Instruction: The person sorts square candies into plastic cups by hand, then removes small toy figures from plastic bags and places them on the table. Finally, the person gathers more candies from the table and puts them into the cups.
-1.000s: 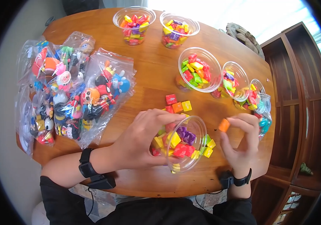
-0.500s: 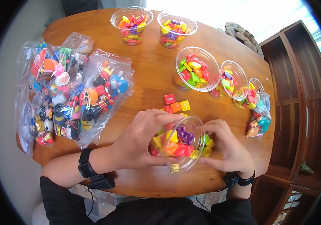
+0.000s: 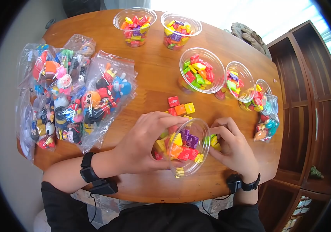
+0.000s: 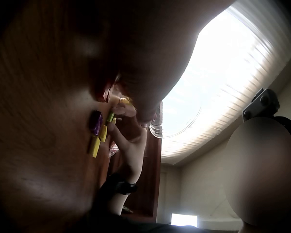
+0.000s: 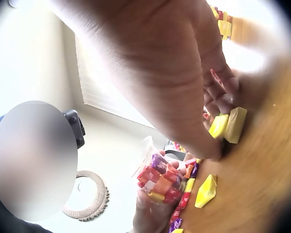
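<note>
My left hand (image 3: 144,143) grips a clear plastic cup (image 3: 202,170), tilted with its mouth toward me. Inside are wrapped candies in purple, red, yellow and orange; an orange candy (image 3: 176,150) lies near the mouth. Just right of the cup, my right hand (image 3: 233,147) reaches down to yellow and green candies on the table. In the right wrist view, thumb and fingertips stand apart around a yellow candy (image 5: 218,126), with a paler yellow candy (image 5: 236,125) beside it. Beyond the cup lie loose candies, including a red one (image 3: 173,101) and a yellow one (image 3: 189,108).
Several candy-filled cups stand farther back, such as one at the back left (image 3: 135,38) and a nearer one (image 3: 200,75). Clear bags of toy figures (image 3: 67,96) cover the table's left side. A smaller bag (image 3: 267,127) lies at the right edge, near a wooden cabinet (image 3: 308,116).
My right hand held an orange candy right of the cup, then came to the rim; that candy now lies in the cup. The hand has shifted to the loose candies; my left stays put.
</note>
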Demonstrator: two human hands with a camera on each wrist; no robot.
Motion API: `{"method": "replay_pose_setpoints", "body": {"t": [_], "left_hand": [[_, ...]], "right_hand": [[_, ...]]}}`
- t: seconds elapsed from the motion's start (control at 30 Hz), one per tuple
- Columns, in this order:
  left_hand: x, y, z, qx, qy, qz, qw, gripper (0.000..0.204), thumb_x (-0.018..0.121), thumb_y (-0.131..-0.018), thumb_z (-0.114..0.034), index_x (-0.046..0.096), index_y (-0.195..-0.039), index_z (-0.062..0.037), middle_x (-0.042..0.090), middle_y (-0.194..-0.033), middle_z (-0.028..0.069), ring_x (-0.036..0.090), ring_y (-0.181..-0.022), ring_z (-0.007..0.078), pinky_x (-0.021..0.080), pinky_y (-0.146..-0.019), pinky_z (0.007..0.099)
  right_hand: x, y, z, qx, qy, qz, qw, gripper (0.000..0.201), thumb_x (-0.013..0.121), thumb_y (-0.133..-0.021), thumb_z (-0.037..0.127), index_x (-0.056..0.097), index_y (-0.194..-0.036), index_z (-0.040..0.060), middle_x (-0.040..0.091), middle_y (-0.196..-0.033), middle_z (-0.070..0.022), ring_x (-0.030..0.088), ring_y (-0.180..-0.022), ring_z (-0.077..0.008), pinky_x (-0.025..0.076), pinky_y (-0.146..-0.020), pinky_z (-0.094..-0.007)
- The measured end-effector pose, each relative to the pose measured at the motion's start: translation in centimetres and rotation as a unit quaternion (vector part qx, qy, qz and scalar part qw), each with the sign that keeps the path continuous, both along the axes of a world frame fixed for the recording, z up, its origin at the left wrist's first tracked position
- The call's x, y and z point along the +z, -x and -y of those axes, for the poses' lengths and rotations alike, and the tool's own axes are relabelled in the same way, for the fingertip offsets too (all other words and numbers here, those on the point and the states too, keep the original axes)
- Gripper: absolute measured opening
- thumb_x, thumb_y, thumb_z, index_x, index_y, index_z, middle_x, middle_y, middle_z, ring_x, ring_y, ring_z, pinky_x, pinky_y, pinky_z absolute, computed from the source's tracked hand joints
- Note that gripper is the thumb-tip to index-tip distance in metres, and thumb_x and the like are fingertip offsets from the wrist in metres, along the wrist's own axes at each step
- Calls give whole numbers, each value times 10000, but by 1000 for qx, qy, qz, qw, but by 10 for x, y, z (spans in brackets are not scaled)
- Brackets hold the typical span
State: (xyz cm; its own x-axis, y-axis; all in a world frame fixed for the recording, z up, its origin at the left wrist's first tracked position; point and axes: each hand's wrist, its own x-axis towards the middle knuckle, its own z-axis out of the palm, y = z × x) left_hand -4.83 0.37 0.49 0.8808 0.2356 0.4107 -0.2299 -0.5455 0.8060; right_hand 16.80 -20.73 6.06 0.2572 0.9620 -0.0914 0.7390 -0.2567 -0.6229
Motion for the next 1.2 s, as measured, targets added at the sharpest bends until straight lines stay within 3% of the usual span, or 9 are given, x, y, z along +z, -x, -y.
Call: {"method": "replay_pose_setpoints", "body": {"t": [0.17, 0.23, 0.43, 0.63, 0.73, 1.0, 1.07, 1.13, 1.2], "left_hand": [[3, 1, -1, -3, 0, -4, 1000, 899, 983, -810, -403, 568, -1549, -106, 672, -1338, 95, 677, -1183, 279, 472, -1043, 444], [4, 3, -1, -13, -5, -41, 999, 961, 1055, -713, -317, 586, -1512, -59, 636, -1422, 155, 614, -1323, 361, 484, -1132, 472], [3, 3, -1, -10, -7, -30, 999, 946, 1051, -718, -325, 595, -1504, -62, 639, -1416, 150, 614, -1319, 364, 489, -1124, 474], [3, 3, -1, -14, 2, -37, 999, 939, 1047, -727, -333, 592, -1506, -72, 647, -1411, 138, 615, -1315, 357, 487, -1122, 473], [2, 3, -1, -13, 7, -42, 999, 934, 1047, -728, -334, 596, -1504, -75, 647, -1414, 136, 612, -1316, 354, 484, -1123, 472], [1, 1, 0, -11, -6, -42, 999, 939, 1053, -719, -319, 595, -1502, -75, 650, -1420, 126, 615, -1307, 342, 485, -1119, 470], [2, 1, 1, -8, 1, -38, 999, 939, 1054, -718, -313, 594, -1502, -75, 651, -1420, 125, 615, -1307, 340, 483, -1120, 469], [3, -1, 1, 2, 1, 0, 1000, 847, 974, -831, -395, 587, -1528, -107, 667, -1238, 73, 681, -1115, 253, 483, -1002, 435], [3, -2, 1, 3, 0, 0, 1000, 845, 974, -833, -396, 589, -1527, -105, 666, -1238, 74, 681, -1115, 253, 483, -1002, 435]], "right_hand": [[-4, 3, -3, -9, -48, 36, 998, 319, 867, -875, 46, 701, -1146, 69, 595, -1269, -131, 708, -1090, -319, 606, -913, -407], [-5, 4, -4, -21, -51, 27, 998, 324, 868, -869, 42, 698, -1144, 66, 596, -1274, -132, 702, -1108, -320, 605, -923, -409], [-10, -4, -3, 34, -94, 89, 991, 302, 871, -838, -7, 715, -1083, 72, 648, -1214, -105, 663, -1155, -302, 580, -875, -385], [0, 7, 4, -22, -216, 74, 973, 336, 898, -789, -52, 766, -1071, 74, 692, -1060, -108, 688, -943, -284, 566, -811, -389], [-1, 13, 5, 16, -303, -55, 951, 331, 916, -797, -45, 789, -1088, 50, 698, -970, -96, 685, -859, -262, 561, -792, -416], [-3, 20, -2, 91, -270, -53, 957, 420, 925, -788, -24, 803, -1185, 40, 714, -1082, -116, 697, -922, -268, 562, -817, -402], [-1, 11, 4, 25, -261, 3, 965, 473, 917, -794, -12, 763, -1239, 28, 715, -1143, -152, 704, -1000, -303, 573, -854, -406], [0, 8, 3, -7, -256, 32, 966, 500, 913, -797, -6, 743, -1267, 23, 715, -1173, -171, 707, -1039, -320, 579, -872, -409], [0, 7, -5, -30, -143, 63, 987, 479, 904, -832, 40, 723, -1275, 29, 681, -1163, -165, 691, -1055, -344, 581, -901, -414]]}}
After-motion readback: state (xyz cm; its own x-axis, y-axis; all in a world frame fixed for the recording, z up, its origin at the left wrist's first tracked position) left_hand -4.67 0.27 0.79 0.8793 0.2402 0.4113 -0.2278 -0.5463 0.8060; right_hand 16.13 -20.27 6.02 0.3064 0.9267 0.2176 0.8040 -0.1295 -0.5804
